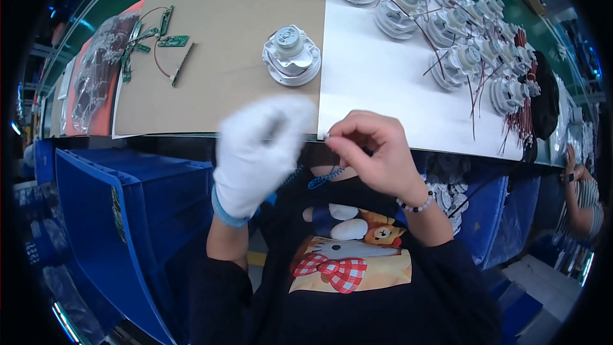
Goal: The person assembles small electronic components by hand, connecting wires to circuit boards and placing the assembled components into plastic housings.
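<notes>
My left hand (265, 150) wears a white glove with a blue cuff and is smeared by motion, so its fingers cannot be made out. Close by on the right, my bare right hand (373, 147) pinches thumb and forefinger together at the table's front edge. A tiny pale bit shows at those fingertips, too small to name. Beyond both hands, a white round motor unit (292, 57) with a grey metal top sits on the brown cardboard (223, 38), touched by neither hand.
Green circuit boards (172, 41) with wires lie at the left, beside clear plastic bags (102, 70). Several more motor units (461, 64) with dark red wires crowd the white sheet (370, 83). Blue bins (137, 198) stand below the table; another person's arm (578, 188) shows far right.
</notes>
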A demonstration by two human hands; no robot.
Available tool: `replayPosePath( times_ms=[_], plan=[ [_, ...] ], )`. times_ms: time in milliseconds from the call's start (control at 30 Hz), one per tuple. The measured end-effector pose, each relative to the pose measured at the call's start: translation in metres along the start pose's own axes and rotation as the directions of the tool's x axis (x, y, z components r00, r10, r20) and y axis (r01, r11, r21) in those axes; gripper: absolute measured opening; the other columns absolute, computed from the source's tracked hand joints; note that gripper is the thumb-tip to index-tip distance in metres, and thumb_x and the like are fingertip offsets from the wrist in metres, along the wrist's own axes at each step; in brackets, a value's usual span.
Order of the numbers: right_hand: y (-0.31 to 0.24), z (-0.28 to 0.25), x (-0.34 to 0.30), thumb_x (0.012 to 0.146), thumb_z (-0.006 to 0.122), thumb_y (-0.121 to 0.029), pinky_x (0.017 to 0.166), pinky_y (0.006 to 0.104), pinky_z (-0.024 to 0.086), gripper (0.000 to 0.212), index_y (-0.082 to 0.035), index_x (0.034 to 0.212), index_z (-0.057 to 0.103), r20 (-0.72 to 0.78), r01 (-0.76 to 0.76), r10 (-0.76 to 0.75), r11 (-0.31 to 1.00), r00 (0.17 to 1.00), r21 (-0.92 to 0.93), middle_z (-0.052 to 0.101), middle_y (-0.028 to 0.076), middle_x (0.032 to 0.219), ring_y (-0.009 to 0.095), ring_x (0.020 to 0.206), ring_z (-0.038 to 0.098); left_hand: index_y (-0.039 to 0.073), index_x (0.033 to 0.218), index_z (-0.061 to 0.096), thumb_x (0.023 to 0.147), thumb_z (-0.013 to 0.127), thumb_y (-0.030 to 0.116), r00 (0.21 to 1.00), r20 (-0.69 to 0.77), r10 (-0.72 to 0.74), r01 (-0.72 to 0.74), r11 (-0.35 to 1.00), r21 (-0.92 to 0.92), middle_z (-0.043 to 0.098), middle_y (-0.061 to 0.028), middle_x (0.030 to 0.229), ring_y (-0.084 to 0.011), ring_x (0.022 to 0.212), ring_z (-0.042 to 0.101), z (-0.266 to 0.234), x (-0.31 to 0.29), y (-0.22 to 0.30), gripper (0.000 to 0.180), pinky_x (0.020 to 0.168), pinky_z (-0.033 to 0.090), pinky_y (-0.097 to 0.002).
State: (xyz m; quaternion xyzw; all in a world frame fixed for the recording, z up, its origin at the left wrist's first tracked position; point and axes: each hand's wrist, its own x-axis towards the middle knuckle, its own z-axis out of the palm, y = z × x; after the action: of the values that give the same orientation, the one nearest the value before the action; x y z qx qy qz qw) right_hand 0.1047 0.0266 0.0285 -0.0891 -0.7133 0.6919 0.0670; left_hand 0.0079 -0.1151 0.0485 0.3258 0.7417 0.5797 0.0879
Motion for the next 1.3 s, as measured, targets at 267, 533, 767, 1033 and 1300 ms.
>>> replayPosePath(
  times_ms=[267, 533, 767, 1033, 1300],
  plan=[
    [0.012, -0.017, 0.025, 0.082, 0.061, -0.005, 0.047, 0.0173, 0.043, 0.012, 0.003, 0.091, 0.062, -0.250, 0.148, -0.145, 0.989, 0.957, -0.007, 0.059, 0.004, 0.076, 0.006, 0.056, 0.054, -0.001, 0.109, 0.053, 0.065, 0.077, 0.029, 0.997, 0.012, 0.071, -0.070, 0.908, 0.413, 0.059, -0.0140, 0.100, -0.0234, 0.091, 0.060, 0.010, 0.064, -0.037, 0.058, 0.080, 0.048, -0.0310],
    [0.021, -0.014, 0.032, 0.081, 0.061, -0.008, 0.043, 0.0181, 0.046, 0.014, 0.006, 0.086, 0.062, -0.217, -0.066, 0.113, 0.975, 0.970, 0.214, 0.061, 0.007, 0.068, 0.007, 0.051, 0.057, -0.001, 0.133, 0.032, 0.060, 0.079, 0.015, 0.901, 0.431, 0.044, -0.064, 0.997, 0.031, 0.045, -0.0145, 0.127, -0.0213, 0.118, 0.045, -0.019, 0.070, -0.044, 0.088, 0.099, 0.035, -0.0300],
    [0.025, -0.004, 0.042, 0.083, 0.059, -0.008, 0.042, 0.0171, 0.046, 0.016, 0.007, 0.086, 0.061, -0.167, -0.057, 0.110, 0.955, 0.980, 0.293, 0.061, 0.007, 0.068, 0.006, 0.049, 0.055, 0.001, 0.123, 0.047, 0.066, 0.076, 0.003, 0.964, 0.257, -0.069, 0.090, 0.993, -0.072, 0.056, -0.0083, 0.114, -0.0151, 0.104, 0.053, 0.000, 0.059, -0.043, 0.064, 0.090, 0.042, -0.0267],
    [0.022, 0.001, 0.041, 0.079, 0.058, -0.007, 0.039, 0.0191, 0.044, 0.016, 0.008, 0.079, 0.062, -0.194, -0.067, 0.127, 0.954, 0.973, 0.291, 0.060, 0.007, 0.059, 0.007, 0.045, 0.056, 0.001, 0.124, 0.046, 0.064, 0.077, 0.002, 0.949, 0.291, -0.123, 0.181, 0.966, -0.184, 0.055, -0.0075, 0.114, -0.0155, 0.103, 0.053, 0.001, 0.056, -0.042, 0.068, 0.089, 0.043, -0.0274],
    [0.018, -0.004, 0.035, 0.081, 0.063, -0.010, 0.037, 0.0156, 0.042, 0.015, 0.005, 0.085, 0.064, -0.167, -0.081, 0.138, 0.948, 0.976, 0.308, 0.063, 0.008, 0.071, 0.006, 0.049, 0.057, 0.001, 0.124, 0.046, 0.064, 0.077, 0.001, 0.950, 0.291, -0.110, 0.161, 0.974, -0.157, 0.055, -0.0072, 0.114, -0.0150, 0.103, 0.053, 0.002, 0.057, -0.045, 0.068, 0.089, 0.044, -0.0276]
  ],
)
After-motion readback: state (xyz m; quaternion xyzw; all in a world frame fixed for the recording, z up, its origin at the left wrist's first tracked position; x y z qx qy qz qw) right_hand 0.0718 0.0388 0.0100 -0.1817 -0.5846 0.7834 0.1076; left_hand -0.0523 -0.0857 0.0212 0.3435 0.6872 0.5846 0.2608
